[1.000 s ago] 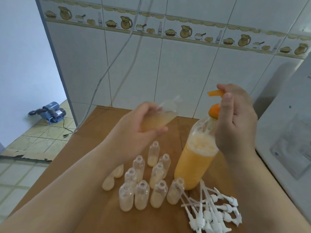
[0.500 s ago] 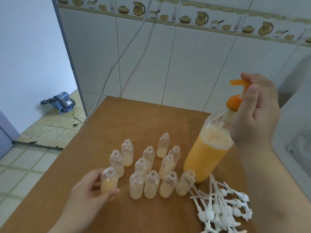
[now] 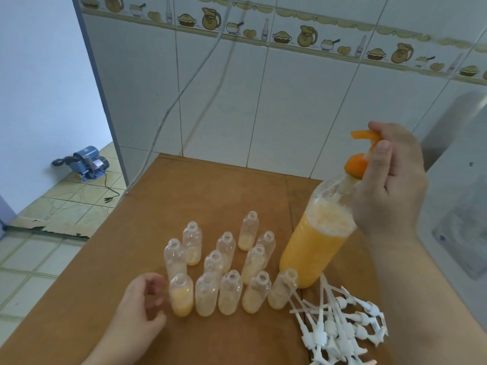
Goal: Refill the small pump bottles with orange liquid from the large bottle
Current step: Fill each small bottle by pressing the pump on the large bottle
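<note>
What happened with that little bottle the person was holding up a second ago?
The left hand brought the small bottle down from beside the pump and stood it at the left end of the front row on the table; its fingers have now let go. The right hand kept gripping the large bottle by its orange pump. The white pump tops lay untouched.

A brown wooden table [image 3: 200, 196] is occupying the frame's centre, carrying a cluster of small open bottles [image 3: 229, 270], a large orange-filled bottle [image 3: 313, 248] at centre right, and white pump heads [image 3: 340, 327] lying at lower right.
</note>
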{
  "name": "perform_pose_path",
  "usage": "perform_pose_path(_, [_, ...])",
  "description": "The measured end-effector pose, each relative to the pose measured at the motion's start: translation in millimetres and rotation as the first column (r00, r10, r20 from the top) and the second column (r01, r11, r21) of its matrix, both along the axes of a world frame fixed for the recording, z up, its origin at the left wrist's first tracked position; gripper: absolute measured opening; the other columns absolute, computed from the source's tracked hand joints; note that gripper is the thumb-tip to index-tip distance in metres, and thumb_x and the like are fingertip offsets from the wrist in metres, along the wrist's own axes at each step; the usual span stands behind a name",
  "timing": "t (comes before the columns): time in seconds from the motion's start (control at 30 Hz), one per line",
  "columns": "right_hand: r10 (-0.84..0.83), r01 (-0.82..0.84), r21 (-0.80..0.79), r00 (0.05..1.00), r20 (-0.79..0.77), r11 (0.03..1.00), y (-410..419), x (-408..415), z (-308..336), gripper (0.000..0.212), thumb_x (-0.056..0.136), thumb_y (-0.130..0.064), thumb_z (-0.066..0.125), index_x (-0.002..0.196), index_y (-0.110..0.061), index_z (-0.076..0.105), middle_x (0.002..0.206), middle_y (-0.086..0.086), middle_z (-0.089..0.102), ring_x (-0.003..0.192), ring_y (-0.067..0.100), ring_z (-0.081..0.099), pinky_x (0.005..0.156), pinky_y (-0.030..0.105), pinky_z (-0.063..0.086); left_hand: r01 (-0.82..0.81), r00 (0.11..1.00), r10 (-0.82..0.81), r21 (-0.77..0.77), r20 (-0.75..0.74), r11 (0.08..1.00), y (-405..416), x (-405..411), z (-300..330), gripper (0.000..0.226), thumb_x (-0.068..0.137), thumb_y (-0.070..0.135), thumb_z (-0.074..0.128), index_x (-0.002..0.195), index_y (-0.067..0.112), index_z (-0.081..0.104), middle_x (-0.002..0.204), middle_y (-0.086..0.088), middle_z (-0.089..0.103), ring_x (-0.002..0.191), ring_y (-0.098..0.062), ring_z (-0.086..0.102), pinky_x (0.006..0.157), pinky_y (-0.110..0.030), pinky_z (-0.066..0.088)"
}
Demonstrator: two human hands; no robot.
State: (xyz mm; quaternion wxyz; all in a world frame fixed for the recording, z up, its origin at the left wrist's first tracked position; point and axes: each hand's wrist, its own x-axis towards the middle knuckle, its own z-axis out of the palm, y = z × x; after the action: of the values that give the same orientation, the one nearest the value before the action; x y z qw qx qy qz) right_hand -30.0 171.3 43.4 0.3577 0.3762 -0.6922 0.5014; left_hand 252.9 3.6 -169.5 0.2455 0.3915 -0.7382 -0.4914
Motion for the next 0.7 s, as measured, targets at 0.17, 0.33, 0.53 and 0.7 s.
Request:
perform_pose_path(0.17, [0.011,-0.011,0.027,1.0,-0.014,1.0,0.1,-1.4,1.4,0.037,0.101,-0.021,0.03,0.12,-0.007,0.058,0.115,-0.005,0.052,0.114,0.015,0.05,0.1,0.053,0.038,-0.006,1.0,0.006,0.002,-0.007,1.0,-21.3,-4.2,15.1,0.048,0.08,-0.004,0.066,0.104,0.036,0.054,0.11,0.001,0.056,0.095,-0.008,0.056,0.08,-0.016,0.044])
perform_pose_path(0.33, [-0.013,0.014,0.047,1.0,-0.025,0.999,0.2,-2.2,0.7,0.037,0.1,-0.021,0.03,0.12,-0.006,0.057,0.118,0.008,0.058,0.115,0.022,0.051,0.1,0.056,0.037,0.131,0.989,-0.139,0.122,0.058,0.984,-29.5,-30.5,36.8,0.042,0.076,0.005,0.074,0.107,0.03,0.057,0.107,0.008,0.062,0.093,-0.011,0.063,0.071,-0.023,0.048])
perform_pose_path(0.53, [-0.014,0.02,0.086,0.998,-0.067,0.996,-0.5,-4.3,2.5,0.037,0.099,-0.02,0.032,0.119,-0.003,0.058,0.117,0.009,0.059,0.114,0.016,0.048,0.099,0.054,0.039,0.07,0.995,-0.069,-0.013,0.068,0.997,-35.6,-29.5,39.1,0.022,0.081,0.012,0.072,0.095,0.025,0.061,0.093,0.008,0.068,0.096,-0.016,0.063,0.072,-0.02,0.042])
perform_pose_path(0.7, [-0.028,0.038,0.13,0.997,-0.078,0.991,1.4,-1.3,2.2,0.04,0.099,-0.024,0.031,0.123,-0.004,0.056,0.119,0.009,0.058,0.114,0.02,0.05,0.096,0.053,0.042,-0.079,0.985,0.045,-0.203,-0.165,0.976,-35.9,-22.9,91.7,0.029,0.077,0.056,0.065,0.1,0.039,0.057,0.099,0.013,0.065,0.094,-0.009,0.063,0.077,-0.019,0.05])
